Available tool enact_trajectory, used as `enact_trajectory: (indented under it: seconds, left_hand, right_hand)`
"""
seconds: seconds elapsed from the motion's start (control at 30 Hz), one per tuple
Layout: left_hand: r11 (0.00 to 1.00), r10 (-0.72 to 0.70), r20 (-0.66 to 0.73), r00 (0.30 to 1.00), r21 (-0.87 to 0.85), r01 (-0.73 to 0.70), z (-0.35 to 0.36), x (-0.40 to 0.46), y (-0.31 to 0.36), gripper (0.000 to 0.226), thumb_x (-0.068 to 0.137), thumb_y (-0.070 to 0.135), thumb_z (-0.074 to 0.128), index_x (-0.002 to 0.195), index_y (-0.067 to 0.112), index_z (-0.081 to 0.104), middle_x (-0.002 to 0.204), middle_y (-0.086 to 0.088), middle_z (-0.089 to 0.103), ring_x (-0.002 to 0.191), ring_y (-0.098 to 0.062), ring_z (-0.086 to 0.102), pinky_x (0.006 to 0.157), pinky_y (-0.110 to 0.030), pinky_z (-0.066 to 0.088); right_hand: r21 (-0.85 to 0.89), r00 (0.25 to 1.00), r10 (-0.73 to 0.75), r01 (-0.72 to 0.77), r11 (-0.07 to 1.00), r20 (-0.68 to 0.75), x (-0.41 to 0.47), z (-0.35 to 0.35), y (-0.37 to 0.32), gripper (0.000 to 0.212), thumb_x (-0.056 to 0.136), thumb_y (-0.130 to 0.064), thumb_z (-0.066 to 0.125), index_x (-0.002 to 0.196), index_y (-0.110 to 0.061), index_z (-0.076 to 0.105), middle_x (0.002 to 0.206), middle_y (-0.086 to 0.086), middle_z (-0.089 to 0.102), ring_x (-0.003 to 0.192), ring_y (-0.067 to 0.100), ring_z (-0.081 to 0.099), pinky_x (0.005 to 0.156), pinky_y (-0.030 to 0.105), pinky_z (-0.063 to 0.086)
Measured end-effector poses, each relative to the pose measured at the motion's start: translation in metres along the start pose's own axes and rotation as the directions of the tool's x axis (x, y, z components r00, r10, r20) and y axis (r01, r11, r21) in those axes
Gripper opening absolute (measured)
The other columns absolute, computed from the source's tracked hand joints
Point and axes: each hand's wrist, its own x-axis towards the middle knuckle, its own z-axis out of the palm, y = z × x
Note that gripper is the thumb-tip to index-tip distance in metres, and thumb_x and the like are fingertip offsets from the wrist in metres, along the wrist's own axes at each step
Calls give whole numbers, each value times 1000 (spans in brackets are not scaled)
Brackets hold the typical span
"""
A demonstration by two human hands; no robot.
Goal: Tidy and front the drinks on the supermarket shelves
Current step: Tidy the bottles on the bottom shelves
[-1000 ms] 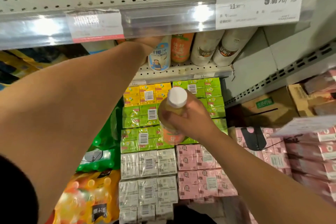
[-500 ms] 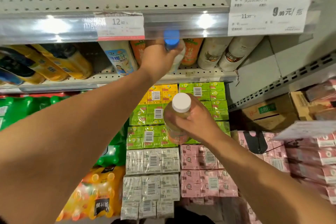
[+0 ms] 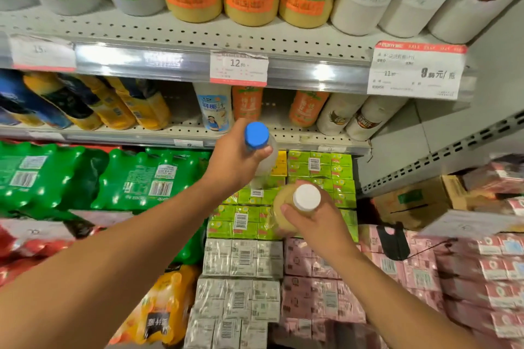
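Left hand [image 3: 236,157] fingers wrapped round neck of blue-capped bottle [image 3: 259,144], right hand [image 3: 317,224] fingers curled round shoulder of white-capped bottle [image 3: 295,207], both below the middle shelf [image 3: 158,133]

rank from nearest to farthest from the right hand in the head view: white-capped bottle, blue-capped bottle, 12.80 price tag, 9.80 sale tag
1. white-capped bottle: gripped in the right hand.
2. blue-capped bottle: up-left, held by the left hand.
3. 12.80 price tag: shelf edge above.
4. 9.80 sale tag: upper right, roughly level with the 12.80 tag; too close to call.

A supermarket aisle — price tags [image 3: 238,68], stocked shelves [image 3: 181,37].
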Motion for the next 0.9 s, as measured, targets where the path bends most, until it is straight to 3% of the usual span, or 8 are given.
enact_trajectory:
  seconds: [0.07,0.13,0.23,0.4,0.5,0.6,0.8,0.9]
  left_hand:
    - [998,-54,9,999,-18,54,-3,-20,-16,36,83,25,74,110,25,51,97,2,63,90,-18,61,76,-30,48]
    - [999,-34,47,998,-26,35,-5,-36,-32,35,84,24,73,112,22,52,97,2,64,91,-19,62,79,-35,51]
    - [996,-23,83,996,-80,29,-7,-45,-40,36,87,25,70,116,24,49,100,7,62,95,-16,61,83,-38,52]
    - [986,-69,53,996,-146,76,-4,-43,-43,33,82,24,72,111,24,54,99,8,63,93,-12,60,81,-35,51]
    - [960,-156,-62,986,-244,136,3,-45,-41,30,78,14,70,102,26,56,92,10,62,85,-6,59,74,-27,49]
    - [933,-160,-32,987,-330,141,6,-42,-40,28,79,11,68,98,29,58,90,9,62,80,1,58,72,-20,46]
    - [941,-156,-1,988,-304,148,8,-42,-46,43,74,32,61,116,22,54,118,0,53,104,-10,54,88,-29,46]
    - [936,-177,-4,984,-311,167,9,-40,-50,46,75,33,62,119,27,54,120,8,49,109,-5,52,91,-27,45]
  right_hand:
    - [-5,1000,19,-19,1000,14,1,4,2,42,66,-53,73,104,-59,54,118,-8,62,107,8,61,91,32,50]
    - [18,999,32,-32,999,9,2,6,1,40,70,-43,79,105,-48,59,115,-8,65,105,8,62,88,33,50]
    - [125,997,53,-47,991,-47,6,3,-8,35,76,-19,81,102,-35,64,97,-17,69,90,-3,63,77,24,46]
    - [153,989,-10,33,988,-147,36,-18,-35,38,77,-17,80,109,-30,64,96,-19,69,87,-11,61,72,8,46]
    - [119,984,-67,87,989,-164,70,-21,-49,45,78,-19,80,117,-29,62,115,-3,65,100,1,61,86,19,49]
    - [137,981,-113,134,981,-156,107,-16,-56,42,79,-19,79,112,-36,60,123,5,61,108,10,61,92,25,49]
    - [158,977,-106,136,978,-183,167,-1,-58,15,74,-24,79,80,-24,65,77,-13,70,71,3,64,68,22,52]
    - [97,981,-95,113,989,-167,184,7,-52,25,74,-17,78,63,-22,57,60,-12,61,62,8,57,60,20,45]
